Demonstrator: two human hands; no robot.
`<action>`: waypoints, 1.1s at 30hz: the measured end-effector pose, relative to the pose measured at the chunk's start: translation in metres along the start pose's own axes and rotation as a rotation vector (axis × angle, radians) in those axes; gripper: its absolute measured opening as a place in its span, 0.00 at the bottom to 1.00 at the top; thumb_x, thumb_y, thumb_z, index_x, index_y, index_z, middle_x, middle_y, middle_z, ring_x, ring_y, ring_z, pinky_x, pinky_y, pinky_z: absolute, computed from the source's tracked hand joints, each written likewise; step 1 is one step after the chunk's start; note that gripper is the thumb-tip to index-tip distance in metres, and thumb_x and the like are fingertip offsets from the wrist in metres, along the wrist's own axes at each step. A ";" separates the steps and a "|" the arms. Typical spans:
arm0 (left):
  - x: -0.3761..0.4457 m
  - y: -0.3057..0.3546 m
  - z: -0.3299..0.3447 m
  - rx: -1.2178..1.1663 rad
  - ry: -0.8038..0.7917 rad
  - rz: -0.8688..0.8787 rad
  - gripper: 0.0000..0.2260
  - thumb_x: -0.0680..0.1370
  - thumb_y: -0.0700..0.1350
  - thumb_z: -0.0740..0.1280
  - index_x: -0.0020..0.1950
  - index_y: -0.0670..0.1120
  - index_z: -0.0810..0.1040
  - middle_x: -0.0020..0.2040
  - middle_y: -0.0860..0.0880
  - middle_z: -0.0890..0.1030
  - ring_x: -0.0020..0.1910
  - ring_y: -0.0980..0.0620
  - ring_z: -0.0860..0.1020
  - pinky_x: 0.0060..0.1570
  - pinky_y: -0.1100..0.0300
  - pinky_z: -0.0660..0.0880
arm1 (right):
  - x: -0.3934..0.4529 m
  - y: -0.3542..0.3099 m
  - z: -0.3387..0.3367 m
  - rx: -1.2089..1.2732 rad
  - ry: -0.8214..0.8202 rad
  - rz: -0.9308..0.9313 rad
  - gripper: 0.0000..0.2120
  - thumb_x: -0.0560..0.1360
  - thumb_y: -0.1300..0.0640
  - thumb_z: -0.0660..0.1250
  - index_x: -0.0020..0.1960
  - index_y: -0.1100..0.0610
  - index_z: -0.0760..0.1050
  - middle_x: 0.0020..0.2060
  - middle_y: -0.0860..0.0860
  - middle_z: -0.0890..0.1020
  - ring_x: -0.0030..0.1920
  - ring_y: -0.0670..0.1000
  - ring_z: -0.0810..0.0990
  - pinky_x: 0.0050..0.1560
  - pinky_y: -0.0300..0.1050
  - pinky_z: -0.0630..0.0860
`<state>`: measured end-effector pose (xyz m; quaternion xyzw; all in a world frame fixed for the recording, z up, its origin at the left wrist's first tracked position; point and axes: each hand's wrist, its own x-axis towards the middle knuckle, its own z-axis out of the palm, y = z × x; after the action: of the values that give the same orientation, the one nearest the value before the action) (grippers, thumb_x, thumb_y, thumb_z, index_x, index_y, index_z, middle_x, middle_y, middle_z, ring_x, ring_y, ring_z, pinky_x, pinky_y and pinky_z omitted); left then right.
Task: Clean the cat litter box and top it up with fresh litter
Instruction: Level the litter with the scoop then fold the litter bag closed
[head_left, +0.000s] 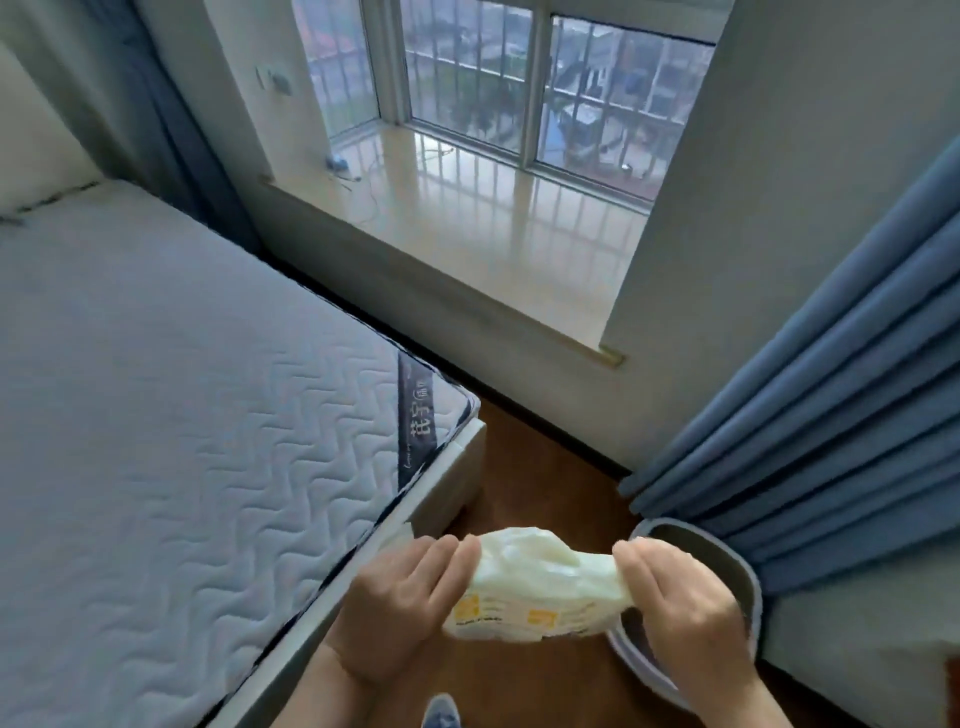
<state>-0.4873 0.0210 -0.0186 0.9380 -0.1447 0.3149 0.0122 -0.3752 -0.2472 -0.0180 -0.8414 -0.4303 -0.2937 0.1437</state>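
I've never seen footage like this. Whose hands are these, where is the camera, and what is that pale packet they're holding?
There is no machine here: a person wears a camera on the head, so you look down at their own two hands. The left hand and right hand each grip one end of a pale plastic bag with yellow labels, probably fresh cat litter, pulling it as if to open it. Below the right hand sits the grey litter box, partly under a blue curtain. A bare mattress is on the left, a window ledge ahead.
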 end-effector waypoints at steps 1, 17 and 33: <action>-0.003 0.007 -0.010 0.041 0.005 -0.010 0.07 0.80 0.41 0.66 0.58 0.42 0.76 0.43 0.47 0.83 0.33 0.50 0.79 0.27 0.56 0.76 | 0.003 0.000 -0.003 0.021 0.020 -0.034 0.07 0.77 0.64 0.65 0.55 0.59 0.73 0.40 0.56 0.83 0.39 0.56 0.83 0.38 0.49 0.82; -0.096 0.174 -0.129 0.538 -0.065 -0.557 0.08 0.78 0.42 0.67 0.53 0.41 0.83 0.43 0.46 0.84 0.38 0.50 0.83 0.34 0.56 0.80 | 0.020 -0.053 -0.013 0.515 0.045 -0.625 0.08 0.78 0.66 0.56 0.55 0.61 0.71 0.40 0.56 0.81 0.37 0.57 0.81 0.37 0.51 0.80; -0.300 0.320 -0.273 0.939 -0.023 -1.095 0.11 0.80 0.35 0.64 0.50 0.42 0.86 0.41 0.48 0.84 0.36 0.51 0.82 0.35 0.57 0.81 | -0.030 -0.338 -0.072 0.825 -0.004 -1.142 0.11 0.74 0.65 0.62 0.55 0.59 0.72 0.39 0.53 0.81 0.36 0.56 0.79 0.34 0.46 0.75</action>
<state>-0.9653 -0.1751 0.0002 0.7855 0.4965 0.2826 -0.2378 -0.6893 -0.1028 0.0169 -0.3613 -0.8812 -0.1346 0.2738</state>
